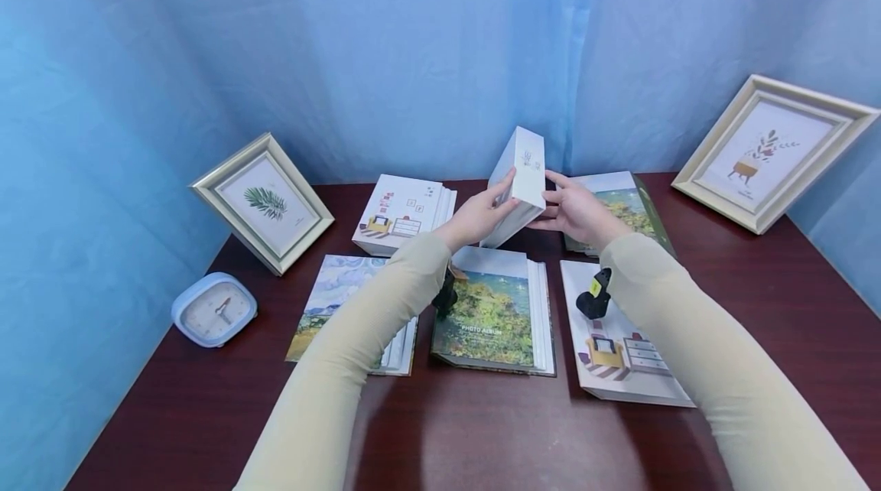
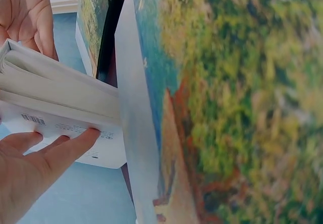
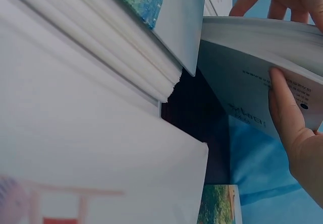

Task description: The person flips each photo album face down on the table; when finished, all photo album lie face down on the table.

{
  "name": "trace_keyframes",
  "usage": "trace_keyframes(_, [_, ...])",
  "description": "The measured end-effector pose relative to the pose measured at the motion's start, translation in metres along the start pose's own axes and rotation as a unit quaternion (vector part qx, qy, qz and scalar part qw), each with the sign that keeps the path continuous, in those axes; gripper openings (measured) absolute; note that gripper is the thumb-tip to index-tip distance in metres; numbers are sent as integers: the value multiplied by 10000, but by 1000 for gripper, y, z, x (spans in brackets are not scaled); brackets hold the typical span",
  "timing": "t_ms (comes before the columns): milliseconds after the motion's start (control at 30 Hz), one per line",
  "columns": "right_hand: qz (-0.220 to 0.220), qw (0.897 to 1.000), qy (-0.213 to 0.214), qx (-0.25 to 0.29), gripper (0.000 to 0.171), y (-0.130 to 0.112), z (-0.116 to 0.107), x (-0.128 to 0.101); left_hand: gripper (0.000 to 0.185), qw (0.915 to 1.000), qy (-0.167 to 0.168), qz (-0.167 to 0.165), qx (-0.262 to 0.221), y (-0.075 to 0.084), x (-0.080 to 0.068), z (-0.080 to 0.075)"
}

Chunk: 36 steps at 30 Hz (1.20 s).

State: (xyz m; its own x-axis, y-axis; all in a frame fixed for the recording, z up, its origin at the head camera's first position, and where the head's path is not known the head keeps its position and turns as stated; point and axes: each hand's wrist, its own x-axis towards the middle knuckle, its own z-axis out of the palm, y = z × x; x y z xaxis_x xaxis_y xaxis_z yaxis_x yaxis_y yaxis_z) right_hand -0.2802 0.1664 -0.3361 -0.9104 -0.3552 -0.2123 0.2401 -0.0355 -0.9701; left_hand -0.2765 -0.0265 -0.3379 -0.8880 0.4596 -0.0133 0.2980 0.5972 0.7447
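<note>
A thick white photo album (image 1: 528, 170) stands on end and tilted at the back centre, its spine facing me. My left hand (image 1: 482, 212) holds its left side; in the left wrist view the fingertips of that hand (image 2: 30, 168) press on the cover with a barcode. My right hand (image 1: 581, 208) holds the other side; in the right wrist view a finger of that hand (image 3: 287, 103) lies along a cover with small print. In front of it lies an album with a painted landscape cover (image 1: 485, 315). Another landscape album (image 1: 622, 204) lies partly behind my right hand.
White albums with furniture drawings lie at back left (image 1: 399, 212) and front right (image 1: 643, 353). A landscape album (image 1: 330, 300) lies front left, partly under my left sleeve. Picture frames lean at left (image 1: 264, 204) and right (image 1: 771, 154). A blue clock (image 1: 215, 309) stands near the left edge.
</note>
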Motion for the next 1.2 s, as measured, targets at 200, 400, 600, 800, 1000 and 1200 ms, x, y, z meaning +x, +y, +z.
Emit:
trace_keyframes(200, [-4, 10000, 24, -6, 57, 2, 0, 0, 65, 9998, 1, 51, 209, 0, -1, -1])
trace_keyframes(400, [-20, 10000, 74, 57, 57, 5, 0, 1, 66, 9993, -64, 3, 370, -3, 1, -2])
trace_keyframes(600, [-1, 10000, -3, 78, 55, 10, 0, 3, 64, 9961, -113, 88, 867, -3, 1, -3])
trace_keyframes(800, [89, 10000, 7, 2, 55, 15, 0, 5, 64, 9944, -197, 15, 1037, -4, 0, -3])
trace_keyframes(1000, [263, 9996, 121, -72, 62, 20, 0, 7, 62, 9940, -308, -175, 1033, -10, 1, -3])
trace_keyframes(1200, [260, 9994, 134, -205, 66, 21, 0, 8, 62, 9953, -395, -297, 829, -19, 0, -4])
